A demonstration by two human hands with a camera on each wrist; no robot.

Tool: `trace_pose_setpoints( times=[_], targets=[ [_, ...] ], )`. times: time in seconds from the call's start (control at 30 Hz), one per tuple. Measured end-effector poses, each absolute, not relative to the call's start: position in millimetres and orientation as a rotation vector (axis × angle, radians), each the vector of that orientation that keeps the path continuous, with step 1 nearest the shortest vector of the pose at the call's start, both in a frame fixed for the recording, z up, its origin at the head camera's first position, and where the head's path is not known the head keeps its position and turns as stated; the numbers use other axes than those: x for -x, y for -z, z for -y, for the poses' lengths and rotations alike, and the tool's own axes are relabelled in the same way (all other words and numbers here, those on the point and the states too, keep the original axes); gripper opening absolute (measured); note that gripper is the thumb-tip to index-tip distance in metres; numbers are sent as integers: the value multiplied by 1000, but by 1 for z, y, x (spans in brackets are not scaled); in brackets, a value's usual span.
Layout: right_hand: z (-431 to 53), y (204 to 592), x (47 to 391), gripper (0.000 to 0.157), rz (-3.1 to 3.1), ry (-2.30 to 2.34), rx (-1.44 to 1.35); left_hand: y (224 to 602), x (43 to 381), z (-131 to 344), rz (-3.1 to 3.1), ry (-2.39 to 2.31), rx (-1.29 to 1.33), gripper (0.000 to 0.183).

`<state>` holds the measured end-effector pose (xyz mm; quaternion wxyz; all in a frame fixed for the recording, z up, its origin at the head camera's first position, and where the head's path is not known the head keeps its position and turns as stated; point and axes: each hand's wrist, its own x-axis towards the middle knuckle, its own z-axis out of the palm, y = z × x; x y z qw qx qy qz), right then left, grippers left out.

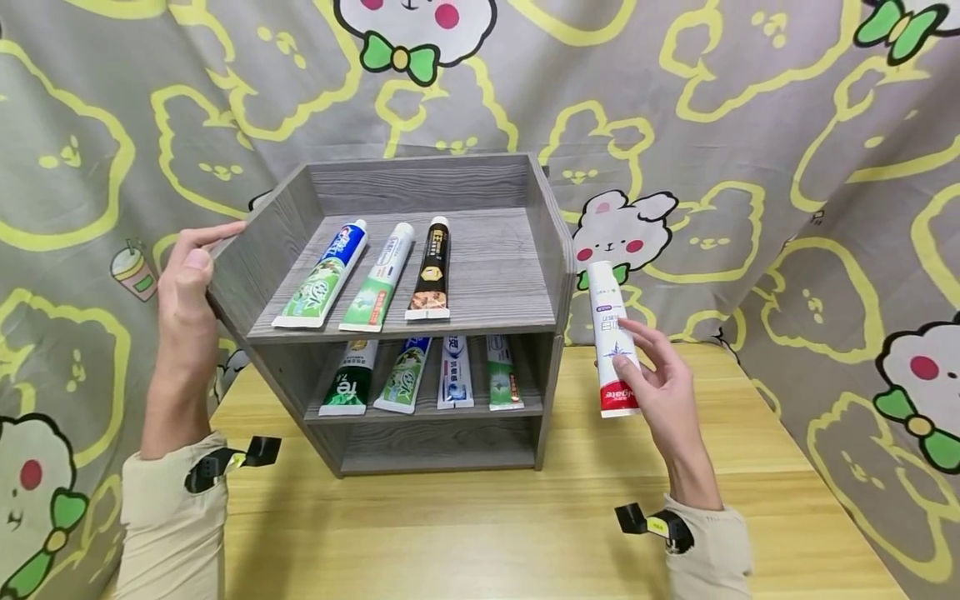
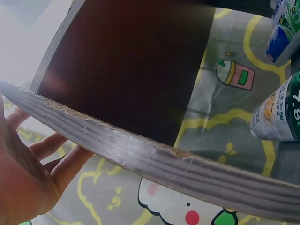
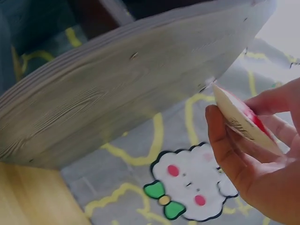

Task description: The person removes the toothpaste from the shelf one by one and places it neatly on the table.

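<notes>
My right hand (image 1: 660,387) pinches a white-and-red Colgate toothpaste tube (image 1: 606,333) between thumb and fingers, cap end up, to the right of the grey wooden shelf (image 1: 551,242). In the right wrist view, the tube's flat crimped end (image 3: 243,122) faces the camera. My left hand (image 1: 183,308) rests against the outside of the shelf's left side panel, fingers fairly straight. On the top tier lie a blue-and-green tube (image 1: 324,275), a white-and-green tube (image 1: 378,279) and a black tube (image 1: 431,267). Several more tubes, such as a dark green one (image 1: 351,379), lie on the middle tier.
The shelf stands on a light wooden table (image 1: 450,533). Its bottom tier (image 1: 442,446) shows bare board. A grey curtain (image 1: 720,150) with yellow outlines and cartoon faces hangs behind and at both sides.
</notes>
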<state>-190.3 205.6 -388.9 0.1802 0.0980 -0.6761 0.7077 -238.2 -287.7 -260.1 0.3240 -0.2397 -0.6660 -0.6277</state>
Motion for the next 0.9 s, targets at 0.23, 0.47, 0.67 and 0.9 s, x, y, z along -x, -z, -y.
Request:
trace_pose_setpoints(
  times=[0.23, 0.47, 0.67, 0.9],
  targets=[
    [-209, 409, 206, 42, 1920, -2015, -207, 261, 240, 287, 1719, 1673, 638, 46],
    [-213, 426, 217, 47, 1959, -2093, -141, 262, 240, 288, 1710, 1692, 645, 46],
    [-218, 441, 224, 56, 2065, -2114, -130, 263, 240, 287, 1716, 1685, 650, 46],
    [-221, 458, 232, 55, 2141, -2130, -68, 262, 241, 287, 1698, 1694, 659, 47]
  ],
)
